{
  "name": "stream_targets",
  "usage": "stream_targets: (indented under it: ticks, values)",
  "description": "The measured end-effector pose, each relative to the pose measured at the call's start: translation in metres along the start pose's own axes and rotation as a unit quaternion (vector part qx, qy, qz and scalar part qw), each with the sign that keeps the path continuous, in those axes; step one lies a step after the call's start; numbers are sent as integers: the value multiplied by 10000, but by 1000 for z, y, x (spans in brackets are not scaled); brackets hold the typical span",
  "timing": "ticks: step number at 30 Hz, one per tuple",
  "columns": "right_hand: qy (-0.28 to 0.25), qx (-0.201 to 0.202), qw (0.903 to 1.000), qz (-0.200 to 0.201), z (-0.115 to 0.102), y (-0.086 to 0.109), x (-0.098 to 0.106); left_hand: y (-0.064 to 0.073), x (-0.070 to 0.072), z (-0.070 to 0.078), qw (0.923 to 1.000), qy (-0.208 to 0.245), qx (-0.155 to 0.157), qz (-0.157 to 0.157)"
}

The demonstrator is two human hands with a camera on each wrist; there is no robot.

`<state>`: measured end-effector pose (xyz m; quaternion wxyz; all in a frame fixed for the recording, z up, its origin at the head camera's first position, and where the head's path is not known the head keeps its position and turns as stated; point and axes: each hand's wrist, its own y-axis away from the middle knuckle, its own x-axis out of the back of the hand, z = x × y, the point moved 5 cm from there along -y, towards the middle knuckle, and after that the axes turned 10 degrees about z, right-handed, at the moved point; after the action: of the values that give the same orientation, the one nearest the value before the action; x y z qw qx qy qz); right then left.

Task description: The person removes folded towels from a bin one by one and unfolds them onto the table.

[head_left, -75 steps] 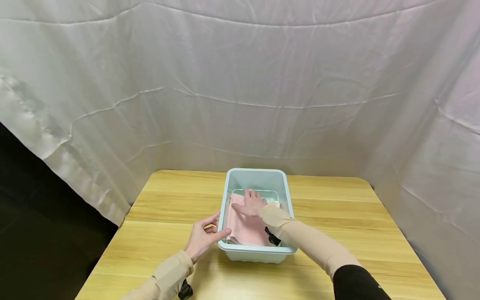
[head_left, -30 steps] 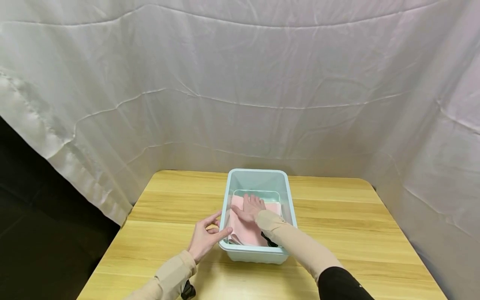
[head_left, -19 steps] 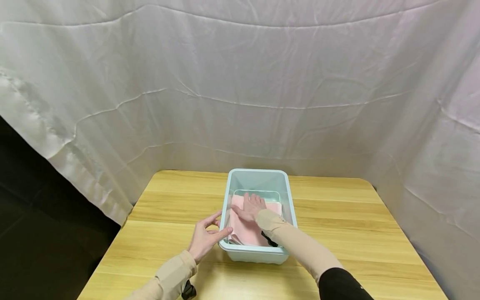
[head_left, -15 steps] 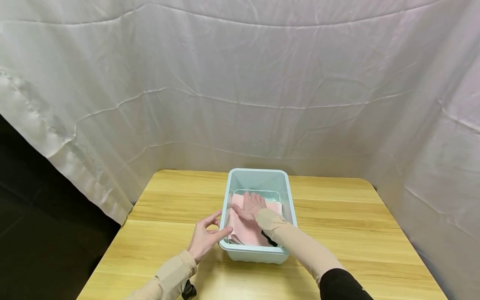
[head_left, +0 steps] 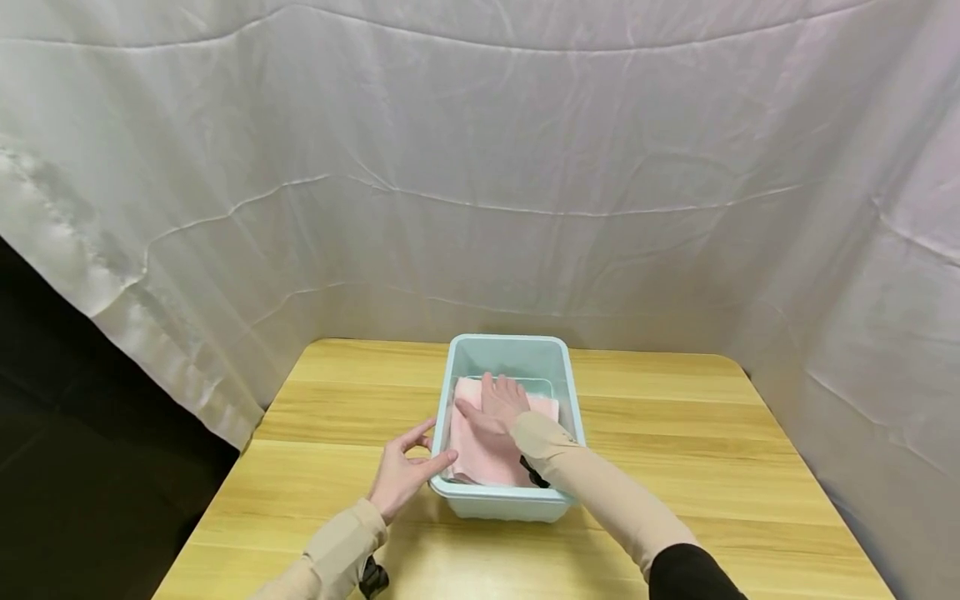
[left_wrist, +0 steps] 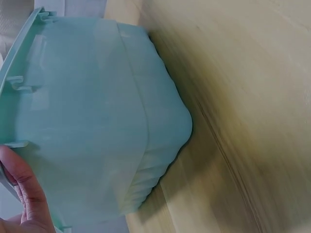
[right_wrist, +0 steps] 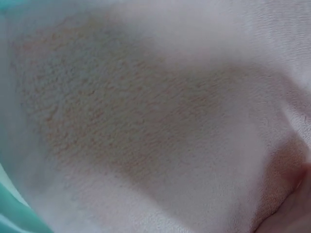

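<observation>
In the head view a folded pink towel [head_left: 483, 458] lies flat inside a pale blue-green plastic bin [head_left: 498, 493]. My right hand [head_left: 495, 408] rests on the towel with its fingers spread and straight. At the bin's near left side, my left hand [head_left: 401, 475] grips the rim, thumb over the top and fingers outside. The left wrist view shows the bin's outer wall [left_wrist: 87, 92] with the thumb [left_wrist: 26, 184] at its rim. Up close in the right wrist view, the towel's fuzzy surface [right_wrist: 107, 107] fills most of the picture, and part of the hand [right_wrist: 291, 208] shows lower right.
The bin stands on a wooden table [head_left: 697, 433], near its middle and toward the back edge. Pale grey curtains [head_left: 525, 183] hang behind the table and along its sides. A dark area [head_left: 90, 450] lies beyond the left edge.
The bin has shifted slightly to the left, the left hand still on its rim. Inside it, the right hand and the towel have slid a little toward the far end.
</observation>
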<state>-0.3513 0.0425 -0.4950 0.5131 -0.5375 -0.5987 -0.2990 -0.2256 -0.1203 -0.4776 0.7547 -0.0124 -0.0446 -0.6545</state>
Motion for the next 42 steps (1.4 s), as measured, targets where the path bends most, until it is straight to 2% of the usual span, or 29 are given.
stream_targets:
  ticks: [6, 18, 29, 38, 42]
  values:
    - [103, 281, 9992, 271, -12, -1, 15, -4, 7, 0, 9999, -81, -71, 33]
    - [134, 537, 9966, 617, -31, -2, 49, -9, 20, -1, 9999, -161, 4, -13]
    - [-160, 853, 9911, 1013, -46, -3, 82, -18, 38, -1, 9994, -339, -5, 76]
    - [-503, 1004, 9886, 1000, -58, -2, 108, -25, 57, 1, 9987, -515, -51, 3]
    - [-673, 1136, 9847, 1137, -63, 0, 117, -27, 66, 2, 9979, -637, -57, 43]
